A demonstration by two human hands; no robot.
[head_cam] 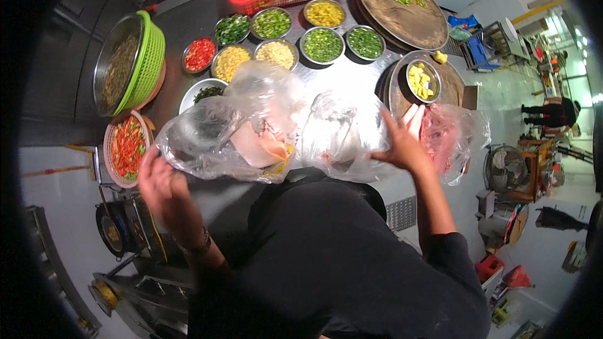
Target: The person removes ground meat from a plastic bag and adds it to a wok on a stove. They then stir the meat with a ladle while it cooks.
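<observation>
My left hand (162,188) is blurred at the left end of a clear plastic bag (198,136); whether it grips the film cannot be told. Inside that bag lies a pale piece of raw meat with skin (259,143). My right hand (403,146) has its thumb and fingers spread at the right side of a second clear bag (346,127), which looks nearly flat. Just beyond that hand, pink raw meat (438,136) lies partly in another clear bag, at the near edge of a round chopping board (452,80).
Several metal bowls of chopped vegetables, one with green pieces (322,45), stand behind the bags. Farther back are a red plastic basket (285,2) of green peppers and a larger round board (400,14). At left stand a green colander (146,66) and a pink basket (110,150).
</observation>
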